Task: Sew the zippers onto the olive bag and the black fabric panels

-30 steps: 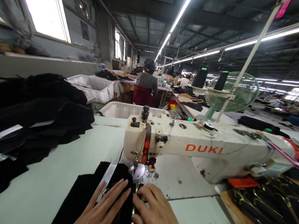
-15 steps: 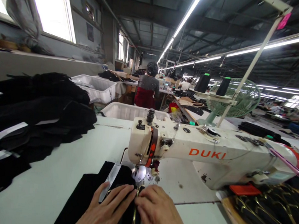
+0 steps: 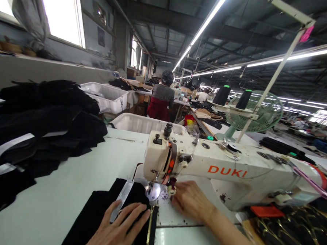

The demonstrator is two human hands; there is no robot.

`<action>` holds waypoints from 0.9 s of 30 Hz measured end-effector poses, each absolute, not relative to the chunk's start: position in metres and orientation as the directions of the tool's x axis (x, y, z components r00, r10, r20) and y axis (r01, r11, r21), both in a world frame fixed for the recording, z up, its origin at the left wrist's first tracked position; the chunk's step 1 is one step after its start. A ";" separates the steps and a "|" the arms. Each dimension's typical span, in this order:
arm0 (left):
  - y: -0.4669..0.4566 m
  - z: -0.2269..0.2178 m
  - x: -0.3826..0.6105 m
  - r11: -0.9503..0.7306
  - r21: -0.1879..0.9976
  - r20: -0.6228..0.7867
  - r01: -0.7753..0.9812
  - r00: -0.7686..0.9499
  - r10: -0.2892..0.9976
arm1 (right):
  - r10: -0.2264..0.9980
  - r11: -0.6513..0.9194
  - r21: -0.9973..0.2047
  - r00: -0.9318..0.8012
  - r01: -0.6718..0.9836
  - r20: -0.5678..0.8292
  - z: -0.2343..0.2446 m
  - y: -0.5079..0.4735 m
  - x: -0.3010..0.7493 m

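My left hand (image 3: 118, 228) lies flat with fingers spread on a piece of black fabric (image 3: 92, 217) that runs up to the needle of a cream DUKI sewing machine (image 3: 221, 169). A pale strip (image 3: 122, 199) and a gold-coloured trim (image 3: 149, 224) lie on the fabric near the presser foot (image 3: 152, 189). My right hand (image 3: 191, 200) reaches in beside the presser foot under the machine head; its fingertips are bunched close to the needle area, and I cannot see whether they hold anything.
A heap of black fabric pieces (image 3: 37, 127) fills the table's left side. White bins (image 3: 141, 123) stand behind the machine. Black-and-gold pieces (image 3: 292, 228) lie at the right. A green fan (image 3: 258, 111) and thread cones (image 3: 222, 94) stand behind. A person (image 3: 162, 97) works ahead.
My right hand has left the fabric and moved forward and right to the presser foot area. My left hand stays flat on the fabric. The view has tilted slightly.
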State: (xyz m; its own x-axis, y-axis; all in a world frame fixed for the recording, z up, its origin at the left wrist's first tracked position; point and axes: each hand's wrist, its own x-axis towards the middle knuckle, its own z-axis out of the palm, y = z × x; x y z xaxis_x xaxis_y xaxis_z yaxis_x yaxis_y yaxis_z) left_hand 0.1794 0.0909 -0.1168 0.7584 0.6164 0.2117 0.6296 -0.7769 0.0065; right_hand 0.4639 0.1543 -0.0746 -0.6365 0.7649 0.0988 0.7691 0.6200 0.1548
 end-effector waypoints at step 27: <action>0.086 -0.125 0.183 -0.773 -0.009 0.388 0.635 0.714 0.583 | 0.555 0.671 0.061 -0.555 0.739 0.619 -0.137 0.086 0.413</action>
